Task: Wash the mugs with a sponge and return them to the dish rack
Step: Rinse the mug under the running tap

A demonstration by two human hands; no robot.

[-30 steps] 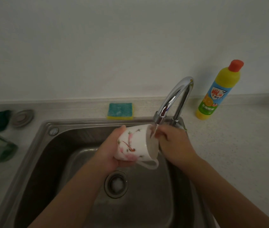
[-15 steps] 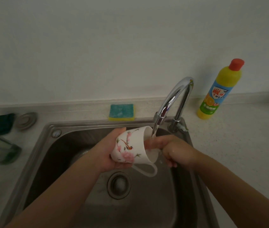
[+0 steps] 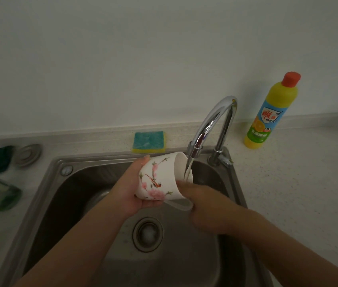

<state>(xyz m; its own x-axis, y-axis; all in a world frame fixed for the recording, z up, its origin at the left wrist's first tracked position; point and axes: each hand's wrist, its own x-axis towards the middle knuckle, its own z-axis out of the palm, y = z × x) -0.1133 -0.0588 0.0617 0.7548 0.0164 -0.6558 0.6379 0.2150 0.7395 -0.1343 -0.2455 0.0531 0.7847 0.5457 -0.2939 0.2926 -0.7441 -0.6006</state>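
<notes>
Steel sink (image 3: pixel 46 183) below. Faucet (image 3: pixel 211 123) running, stream into mug (image 3: pixel 160 179) mouth. Left hand (image 3: pixel 128 189) curled round mug base, mug tipped sideways over basin. Right hand (image 3: pixel 207 206) at rim; grip unclear. Sponge (image 3: pixel 149 141) on counter behind sink.

A kitchen is shown. A stainless steel sink (image 3: pixel 46 195) with a round drain (image 3: pixel 148 234) is set into a pale speckled countertop (image 3: pixel 288 183) against a plain wall (image 3: pixel 122 59). At 1 o'clock from the basin a curved chrome faucet (image 3: pixel 211 123) is running, and a flowered mug (image 3: pixel 160 179) is held under its stream. A yellow dish soap bottle (image 3: pixel 271 112) is stood at 2 o'clock, a blue-and-yellow sponge (image 3: pixel 149 141) is laid at 12 o'clock, and a metal sink plug (image 3: pixel 27 155) at 10 o'clock.
</notes>
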